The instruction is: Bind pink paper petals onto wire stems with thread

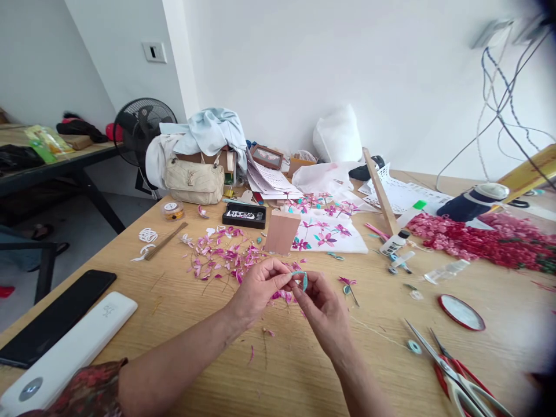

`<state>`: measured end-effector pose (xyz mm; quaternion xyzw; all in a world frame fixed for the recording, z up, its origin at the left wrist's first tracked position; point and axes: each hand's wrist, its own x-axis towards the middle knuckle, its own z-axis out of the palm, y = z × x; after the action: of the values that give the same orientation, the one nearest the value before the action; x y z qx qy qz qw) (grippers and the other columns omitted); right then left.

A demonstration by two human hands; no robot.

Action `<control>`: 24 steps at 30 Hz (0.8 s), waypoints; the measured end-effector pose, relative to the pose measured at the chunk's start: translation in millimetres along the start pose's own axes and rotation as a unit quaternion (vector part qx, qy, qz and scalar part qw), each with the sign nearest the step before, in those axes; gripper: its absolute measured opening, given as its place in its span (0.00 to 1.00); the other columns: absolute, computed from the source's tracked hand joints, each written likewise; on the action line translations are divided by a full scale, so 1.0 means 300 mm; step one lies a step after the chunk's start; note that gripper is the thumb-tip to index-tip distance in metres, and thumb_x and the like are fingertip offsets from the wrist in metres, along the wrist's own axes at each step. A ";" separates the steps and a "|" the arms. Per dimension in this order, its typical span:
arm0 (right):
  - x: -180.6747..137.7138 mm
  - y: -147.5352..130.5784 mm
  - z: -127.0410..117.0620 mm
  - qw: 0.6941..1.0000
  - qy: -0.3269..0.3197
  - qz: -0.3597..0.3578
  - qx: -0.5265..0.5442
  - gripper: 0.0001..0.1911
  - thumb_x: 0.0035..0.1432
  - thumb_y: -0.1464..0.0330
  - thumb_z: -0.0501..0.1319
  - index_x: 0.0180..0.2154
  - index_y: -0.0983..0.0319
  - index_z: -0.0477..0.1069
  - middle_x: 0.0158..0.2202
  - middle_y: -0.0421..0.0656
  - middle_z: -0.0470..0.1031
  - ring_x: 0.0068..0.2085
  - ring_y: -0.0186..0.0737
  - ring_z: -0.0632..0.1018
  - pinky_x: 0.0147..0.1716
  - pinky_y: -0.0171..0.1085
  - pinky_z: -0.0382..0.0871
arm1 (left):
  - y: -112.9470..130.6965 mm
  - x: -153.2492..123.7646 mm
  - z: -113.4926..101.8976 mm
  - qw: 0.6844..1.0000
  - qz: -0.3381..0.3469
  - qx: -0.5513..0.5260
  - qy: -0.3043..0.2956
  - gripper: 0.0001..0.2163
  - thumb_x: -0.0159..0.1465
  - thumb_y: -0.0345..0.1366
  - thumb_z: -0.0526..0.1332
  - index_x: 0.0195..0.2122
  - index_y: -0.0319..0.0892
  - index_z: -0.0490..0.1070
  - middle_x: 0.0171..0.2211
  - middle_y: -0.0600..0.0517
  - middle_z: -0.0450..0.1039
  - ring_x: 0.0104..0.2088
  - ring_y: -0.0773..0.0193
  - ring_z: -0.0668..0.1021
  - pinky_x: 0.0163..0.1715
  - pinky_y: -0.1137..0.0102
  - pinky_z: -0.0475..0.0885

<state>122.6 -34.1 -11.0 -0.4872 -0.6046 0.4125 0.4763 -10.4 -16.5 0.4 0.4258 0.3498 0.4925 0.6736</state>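
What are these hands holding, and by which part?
A thin teal strip: the left hand pinches one end; how the right hand grips it is unclear.

The left hand hides part of the teal strip; the bottom edge crops the scissors.

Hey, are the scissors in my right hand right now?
No, the scissors lie on the table, while your right hand holds a teal strip.
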 end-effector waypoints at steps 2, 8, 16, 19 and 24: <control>-0.006 0.002 0.015 0.999 0.028 -0.003 -0.014 0.09 0.53 0.63 0.58 0.33 0.62 0.68 0.17 0.32 0.57 0.19 0.29 0.58 0.17 0.29 0.50 | -0.002 -0.004 0.002 1.000 0.011 -0.013 0.014 0.07 0.53 0.35 0.62 0.26 0.37 0.67 0.25 0.54 0.68 0.25 0.73 0.70 0.26 0.77 0.63; -0.005 0.011 0.056 0.993 0.083 -0.003 0.084 0.10 0.52 0.61 0.59 0.28 0.61 0.65 0.18 0.32 0.56 0.19 0.28 0.57 0.17 0.29 0.52 | -0.015 -0.006 0.022 0.998 0.043 0.003 0.055 0.09 0.51 0.37 0.64 0.23 0.36 0.67 0.27 0.55 0.65 0.24 0.75 0.65 0.23 0.77 0.60; 0.010 0.052 0.074 0.977 0.162 0.020 0.135 0.11 0.48 0.61 0.61 0.29 0.61 0.65 0.20 0.35 0.66 0.21 0.30 0.65 0.21 0.30 0.59 | -0.060 0.013 0.005 0.996 0.015 0.071 0.054 0.10 0.51 0.40 0.63 0.25 0.38 0.69 0.22 0.54 0.66 0.25 0.70 0.69 0.25 0.75 0.64; 0.014 0.053 0.066 0.978 0.162 0.022 0.126 0.11 0.47 0.61 0.61 0.28 0.61 0.66 0.19 0.35 0.65 0.20 0.30 0.64 0.20 0.30 0.59 | -0.074 0.019 0.001 0.992 0.020 0.110 0.053 0.08 0.52 0.39 0.63 0.26 0.39 0.69 0.22 0.54 0.67 0.25 0.69 0.69 0.26 0.75 0.65; 0.015 0.054 0.056 0.977 0.157 0.040 0.137 0.11 0.45 0.61 0.62 0.27 0.62 0.66 0.19 0.35 0.65 0.20 0.29 0.63 0.17 0.30 0.54 | -0.082 0.023 0.004 0.988 0.037 0.143 0.044 0.06 0.53 0.36 0.61 0.26 0.38 0.70 0.22 0.54 0.66 0.24 0.71 0.67 0.23 0.76 0.62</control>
<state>109.1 -27.1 -29.3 -0.5001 -0.4395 0.4286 0.6108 1.5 -13.7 -22.1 0.5082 0.4303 0.4800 0.5712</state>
